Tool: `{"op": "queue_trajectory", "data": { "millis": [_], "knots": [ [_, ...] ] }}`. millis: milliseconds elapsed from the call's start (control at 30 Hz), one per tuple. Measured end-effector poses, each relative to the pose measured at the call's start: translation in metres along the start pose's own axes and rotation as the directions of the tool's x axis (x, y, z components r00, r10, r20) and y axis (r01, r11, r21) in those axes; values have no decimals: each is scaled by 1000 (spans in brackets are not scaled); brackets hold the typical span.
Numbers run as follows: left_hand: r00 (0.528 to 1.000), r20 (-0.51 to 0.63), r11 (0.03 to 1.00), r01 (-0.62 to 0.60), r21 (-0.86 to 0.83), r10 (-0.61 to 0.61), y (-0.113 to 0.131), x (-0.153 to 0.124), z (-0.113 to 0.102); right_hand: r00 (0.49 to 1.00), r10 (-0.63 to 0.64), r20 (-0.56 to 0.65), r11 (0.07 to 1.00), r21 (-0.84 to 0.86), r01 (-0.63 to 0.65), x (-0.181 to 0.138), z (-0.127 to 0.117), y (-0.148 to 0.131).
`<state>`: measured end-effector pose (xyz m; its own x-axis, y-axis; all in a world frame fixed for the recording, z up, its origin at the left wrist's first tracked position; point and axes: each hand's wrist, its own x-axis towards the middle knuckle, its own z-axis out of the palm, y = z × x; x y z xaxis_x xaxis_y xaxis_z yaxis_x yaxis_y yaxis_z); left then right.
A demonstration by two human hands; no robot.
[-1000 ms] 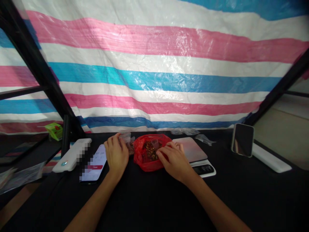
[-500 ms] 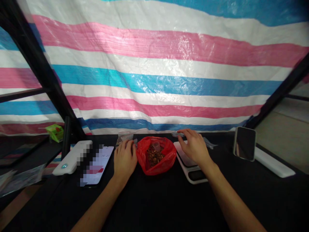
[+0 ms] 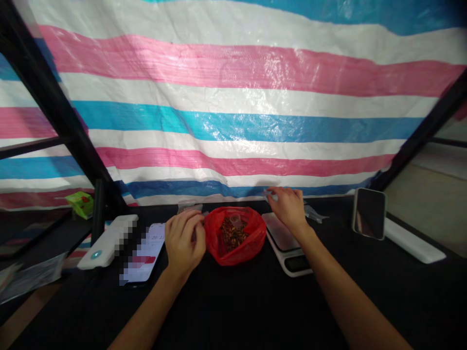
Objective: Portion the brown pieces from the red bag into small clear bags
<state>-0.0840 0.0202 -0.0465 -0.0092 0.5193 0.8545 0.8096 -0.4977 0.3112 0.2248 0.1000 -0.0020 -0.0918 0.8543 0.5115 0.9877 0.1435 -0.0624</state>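
My right hand (image 3: pixel 288 206) is over the back of a white kitchen scale (image 3: pixel 282 233), its thumb and fingers pinched on a small clear plastic bag (image 3: pixel 270 194). Left of the scale sits a red plastic bag (image 3: pixel 215 243), its mouth spread wide. Inside it are brown nut-like or seed-like pieces (image 3: pixel 233 238) and a small clear cup (image 3: pixel 235 220). My left hand (image 3: pixel 184 238) hovers beside the red bag's left side, fingers loosely curled and apart, with nothing visible in them. Behind it lies another clear bag (image 3: pixel 189 206) with something in it.
Left of my left hand are a phone (image 3: pixel 146 262) with a lit screen and a white device (image 3: pixel 109 243). More clear bags (image 3: pixel 314 214) lie behind the scale. To the right, a dark-screened phone (image 3: pixel 369 214) stands before a white bar (image 3: pixel 416 242). A striped sheet (image 3: pixel 233 126) hangs behind.
My right hand has moved up and slightly left, lifting a clear bag from behind the scale. My left hand has risen a little and its fingers have curled more.
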Motion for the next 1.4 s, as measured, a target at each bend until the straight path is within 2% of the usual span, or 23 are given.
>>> {"op": "queue_trajectory", "data": {
  "millis": [33, 100, 167, 267, 333, 400, 533, 633, 700, 800, 967, 1067, 1133, 1200, 1267, 1333, 1400],
  "knots": [
    [999, 0, 997, -46, -65, 47, 4, -1, -1, 995, 11, -98, 993, 121, 1, -6, -7, -8],
    [994, 71, 981, -73, -181, 87, 10, -4, 0, 974, -46, -221, 913, 387, 131, -18, -20, -31],
    [980, 192, 965, 9, -262, 43, 15, -8, 5, 951, -115, -286, 824, 507, 252, -32, -28, -57],
    [925, 356, 906, 259, -335, -133, 18, -14, 14, 926, -296, -234, 697, 610, 377, -53, -31, -93],
    [870, 430, 819, 419, -392, -239, 19, -15, 19, 905, -394, -163, 654, 642, 400, -63, -28, -106],
    [830, 471, 718, 521, -462, -299, 21, -15, 21, 897, -425, -124, 632, 669, 392, -68, -26, -111],
    [786, 470, 576, 616, -537, -402, 26, -9, 20, 925, -368, -98, 640, 695, 328, -65, -24, -107],
    [784, 405, 575, 621, -533, -471, 25, -7, 20, 930, -367, 0, 667, 697, 263, -62, -22, -104],
    [786, 409, 576, 618, -535, -464, 23, -8, 21, 921, -387, 48, 699, 667, 259, -63, -19, -106],
    [773, 492, 537, 633, -558, -400, 23, -10, 25, 922, -384, 53, 759, 586, 283, -66, -16, -108],
    [771, 517, 516, 635, -575, -373, 25, -8, 27, 890, -449, 73, 769, 539, 344, -61, -17, -96],
    [779, 451, 553, 627, -549, -436, 24, -6, 23, 934, -343, 96, 854, 446, 268, -54, -9, -82],
    [833, 352, 661, 553, -506, -427, 24, -7, 18, 954, -280, 112, 900, 376, 220, -51, 1, -74],
    [895, 294, 774, 440, -455, -335, 29, -10, 12, 954, -264, 144, 913, 357, 199, -49, 12, -70],
    [917, 341, 836, 346, -426, -206, 37, -13, 7, 946, -270, 182, 909, 373, 188, -47, 20, -68],
    [880, 470, 867, 287, -407, -71, 48, -15, 3, 942, -265, 205, 904, 393, 169, -45, 22, -68],
    [801, 599, 908, 255, -333, -5, 58, -17, 1, 946, -254, 200, 901, 404, 157, -42, 18, -67]
  ]
}}
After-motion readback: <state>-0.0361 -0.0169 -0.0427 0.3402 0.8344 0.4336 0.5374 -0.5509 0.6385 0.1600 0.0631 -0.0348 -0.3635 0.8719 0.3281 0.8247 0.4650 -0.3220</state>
